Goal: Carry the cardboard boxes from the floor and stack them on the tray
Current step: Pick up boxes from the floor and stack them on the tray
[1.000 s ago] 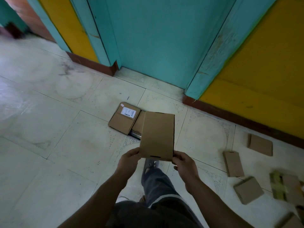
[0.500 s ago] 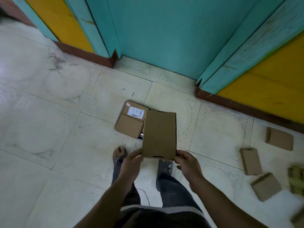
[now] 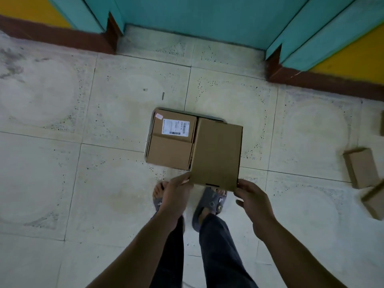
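I hold a flat plain cardboard box [image 3: 217, 152] by its near corners, my left hand [image 3: 176, 191] on the left corner and my right hand [image 3: 252, 199] on the right. It hovers over the right half of a grey tray [image 3: 209, 118], of which only a thin far rim shows. A cardboard box with a white shipping label [image 3: 171, 140] lies on the tray's left half. The held box hides whatever lies on the tray beneath it.
Loose cardboard boxes [image 3: 360, 167] lie on the tiled floor at the right edge. My feet in grey sandals [image 3: 209, 206] stand just short of the tray. A turquoise door [image 3: 197, 11] and a brown skirting [image 3: 324, 82] close off the far side.
I have stepped up to the tray and now look almost straight down on it. The held box has come down over the tray's right half, still gripped by both hands.
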